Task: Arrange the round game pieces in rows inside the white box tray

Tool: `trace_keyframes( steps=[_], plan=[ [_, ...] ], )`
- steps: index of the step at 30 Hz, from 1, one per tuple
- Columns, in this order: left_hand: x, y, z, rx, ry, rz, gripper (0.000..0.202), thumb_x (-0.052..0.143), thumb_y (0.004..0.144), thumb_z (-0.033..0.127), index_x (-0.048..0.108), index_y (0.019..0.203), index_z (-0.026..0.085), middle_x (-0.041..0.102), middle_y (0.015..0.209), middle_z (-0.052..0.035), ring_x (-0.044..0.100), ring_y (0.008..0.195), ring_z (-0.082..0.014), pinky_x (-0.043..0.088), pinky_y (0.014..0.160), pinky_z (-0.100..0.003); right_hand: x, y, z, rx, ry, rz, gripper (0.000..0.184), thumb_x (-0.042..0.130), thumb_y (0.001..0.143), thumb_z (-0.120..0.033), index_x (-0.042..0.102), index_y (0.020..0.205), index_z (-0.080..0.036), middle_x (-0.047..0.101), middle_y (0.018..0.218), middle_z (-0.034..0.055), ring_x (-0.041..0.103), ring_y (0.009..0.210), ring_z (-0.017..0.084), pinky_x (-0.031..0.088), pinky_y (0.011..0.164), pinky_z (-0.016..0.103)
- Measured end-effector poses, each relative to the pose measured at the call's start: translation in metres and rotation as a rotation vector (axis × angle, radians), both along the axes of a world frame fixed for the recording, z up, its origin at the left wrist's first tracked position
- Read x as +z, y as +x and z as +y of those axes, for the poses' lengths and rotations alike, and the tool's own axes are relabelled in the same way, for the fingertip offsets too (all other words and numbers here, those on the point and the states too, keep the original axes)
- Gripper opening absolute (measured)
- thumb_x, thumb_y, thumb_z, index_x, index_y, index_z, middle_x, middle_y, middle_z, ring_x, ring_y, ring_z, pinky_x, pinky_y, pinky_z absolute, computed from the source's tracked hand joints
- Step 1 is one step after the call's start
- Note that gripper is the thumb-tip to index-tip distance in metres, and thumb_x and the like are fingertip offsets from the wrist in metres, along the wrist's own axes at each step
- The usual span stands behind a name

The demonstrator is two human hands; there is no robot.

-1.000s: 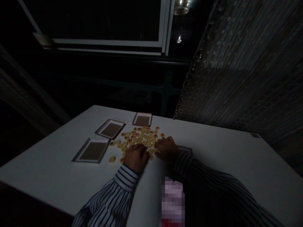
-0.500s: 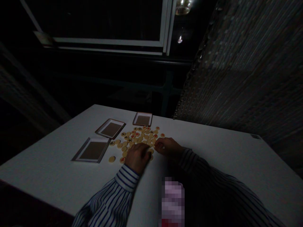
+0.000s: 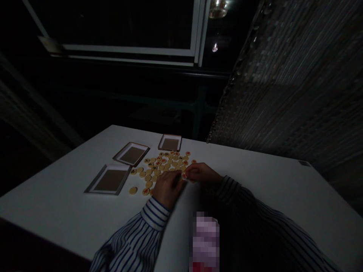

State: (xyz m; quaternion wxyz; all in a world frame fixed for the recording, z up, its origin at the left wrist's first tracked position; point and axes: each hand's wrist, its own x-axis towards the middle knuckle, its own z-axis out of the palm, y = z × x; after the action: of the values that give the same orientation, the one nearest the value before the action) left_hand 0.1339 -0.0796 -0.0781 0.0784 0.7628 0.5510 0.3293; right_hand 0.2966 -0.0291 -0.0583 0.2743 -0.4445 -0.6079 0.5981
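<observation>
Many round, pale wooden Chinese chess pieces [image 3: 148, 178] lie loosely spread on the white table, some face up with red or black characters, others blank side up. My right hand [image 3: 203, 173] pinches one Chinese chess piece [image 3: 184, 175] between thumb and fingers, its red character facing up. Close against it on the left is my left hand [image 3: 168, 187], fingers curled and thumb toward the same piece. What those left fingers hold, if anything, is hidden. Both hands hover low over the near right side of the spread and cover some pieces.
Left of the pieces stand two shallow trays, a nearer box tray [image 3: 110, 180] and a farther one [image 3: 132, 154]. A third tray [image 3: 170, 142] sits behind the pieces. A bead curtain [image 3: 283, 87] hangs beyond the right of the white table [image 3: 255, 177]. The room is dark.
My hands have come together. My right hand now shows a red-character piece in its pinch, and my left hand has shifted slightly right toward it. The trays stay put.
</observation>
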Motion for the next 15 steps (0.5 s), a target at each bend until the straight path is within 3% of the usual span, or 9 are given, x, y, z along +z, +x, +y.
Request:
trace_keyframes(
  steps=[10, 15],
  plan=[
    [0.003, 0.005, -0.002, 0.002, 0.028, 0.016, 0.027, 0.046, 0.079, 0.035, 0.060, 0.095, 0.018, 0.065, 0.089, -0.0056, 0.056, 0.085, -0.0193, 0.040, 0.079, -0.035, 0.003, -0.001, -0.003, -0.005, 0.008, 0.014, 0.009, 0.061, 0.060, -0.021, 0.057, 0.066, -0.016, 0.056, 0.053, -0.0045, 0.051, 0.050, 0.007, 0.039, 0.051, 0.018],
    [0.000, 0.008, -0.003, -0.017, -0.030, 0.094, 0.025, 0.043, 0.080, 0.033, 0.060, 0.093, 0.020, 0.064, 0.088, -0.0045, 0.055, 0.085, -0.0192, 0.039, 0.078, -0.034, -0.004, 0.010, 0.005, -0.013, 0.090, 0.004, 0.014, 0.062, 0.061, -0.026, 0.057, 0.071, -0.016, 0.061, 0.064, -0.0009, 0.057, 0.063, 0.011, 0.044, 0.061, 0.024]
  ],
)
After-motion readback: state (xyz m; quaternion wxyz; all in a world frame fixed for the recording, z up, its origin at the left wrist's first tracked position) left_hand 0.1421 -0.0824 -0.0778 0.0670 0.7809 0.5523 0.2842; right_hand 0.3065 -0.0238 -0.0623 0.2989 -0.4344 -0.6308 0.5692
